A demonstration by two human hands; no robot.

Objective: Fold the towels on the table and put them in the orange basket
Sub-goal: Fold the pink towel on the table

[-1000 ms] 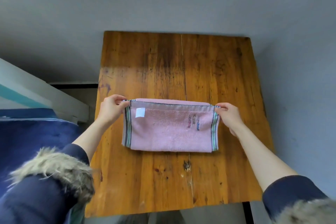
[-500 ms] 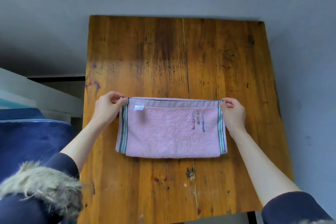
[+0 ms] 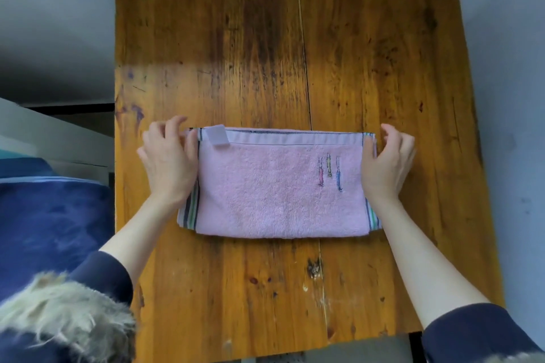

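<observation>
A pink towel point(image 3: 277, 186), folded into a long band with striped ends and a small embroidered motif, lies flat across the middle of the wooden table point(image 3: 265, 38). A white label sits at its far left corner. My left hand point(image 3: 168, 162) rests palm-down over the towel's left end, with the thumb on the stripes and the fingers loosely curled and lifted. At the other end, my right hand point(image 3: 386, 162) lies the same way, thumb on the far corner. Neither hand pinches the cloth. No orange basket is in view.
Dark blue fabric point(image 3: 44, 230) lies left of the table, with a white ledge point(image 3: 44, 132) behind it. Grey floor surrounds the table on the far and right sides. A fur-trimmed sleeve point(image 3: 59, 318) fills the lower left corner.
Both hands have let go of the far corners they were pinching and slid back over the towel's ends. The towel now lies flat, and the camera has moved closer.
</observation>
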